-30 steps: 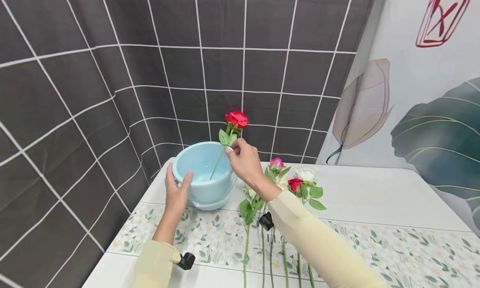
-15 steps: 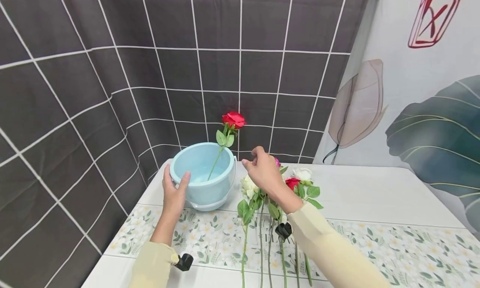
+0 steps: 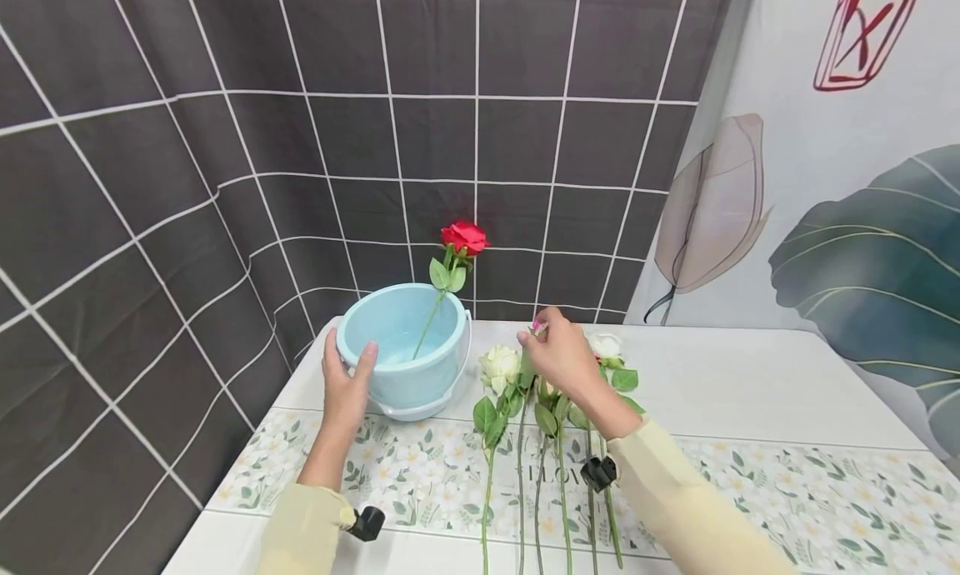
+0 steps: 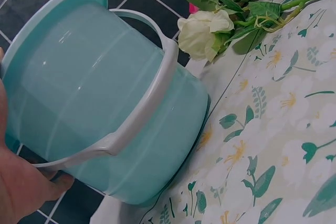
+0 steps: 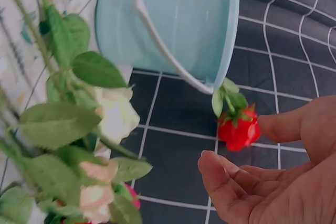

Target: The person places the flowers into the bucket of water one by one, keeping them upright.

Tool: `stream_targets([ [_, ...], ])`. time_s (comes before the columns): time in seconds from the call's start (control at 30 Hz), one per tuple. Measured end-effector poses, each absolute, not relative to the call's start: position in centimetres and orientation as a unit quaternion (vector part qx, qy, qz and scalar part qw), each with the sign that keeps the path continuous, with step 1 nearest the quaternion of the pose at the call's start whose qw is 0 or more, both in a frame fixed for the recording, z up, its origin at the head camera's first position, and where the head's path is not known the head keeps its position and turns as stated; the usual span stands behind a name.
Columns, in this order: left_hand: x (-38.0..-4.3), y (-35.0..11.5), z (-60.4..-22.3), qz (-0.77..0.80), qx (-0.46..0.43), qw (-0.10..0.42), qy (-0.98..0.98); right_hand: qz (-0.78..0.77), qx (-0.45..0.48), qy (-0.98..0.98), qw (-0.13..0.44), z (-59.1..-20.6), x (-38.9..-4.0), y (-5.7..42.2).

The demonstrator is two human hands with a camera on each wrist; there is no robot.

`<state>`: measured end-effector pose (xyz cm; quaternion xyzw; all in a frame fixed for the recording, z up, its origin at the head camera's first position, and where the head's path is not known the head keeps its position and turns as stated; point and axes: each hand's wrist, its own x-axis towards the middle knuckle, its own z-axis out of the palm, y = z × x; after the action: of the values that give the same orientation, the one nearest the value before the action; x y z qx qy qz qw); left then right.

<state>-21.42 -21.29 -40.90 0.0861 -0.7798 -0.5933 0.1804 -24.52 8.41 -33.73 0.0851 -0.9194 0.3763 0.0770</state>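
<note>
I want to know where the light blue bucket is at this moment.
In the head view, the light blue bucket stands on the left part of the table, between the left hand and the nearest white rose.

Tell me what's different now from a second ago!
The right hand let go of the red rose and moved right, to the flowers lying on the table. The left hand still holds the blue bucket, and the rose still leans in it.

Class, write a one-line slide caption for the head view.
A red rose leans in a blue bucket held by the left hand, the right hand at the flowers alongside.
</note>
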Motion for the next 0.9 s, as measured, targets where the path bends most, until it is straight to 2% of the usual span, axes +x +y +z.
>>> stream_targets([
  [0.27, -21.3, -21.2, -40.9, -0.595, 0.088, 0.176, -0.779, 0.363, 0.06, -0.928, 0.054, -35.2, -23.9, 10.7],
  [0.9, -21.3, -21.1, -40.9, -0.596, 0.08, 0.182, -0.778, 0.336, 0.039, -0.94, 0.052, -36.0, -22.8, 13.7],
])
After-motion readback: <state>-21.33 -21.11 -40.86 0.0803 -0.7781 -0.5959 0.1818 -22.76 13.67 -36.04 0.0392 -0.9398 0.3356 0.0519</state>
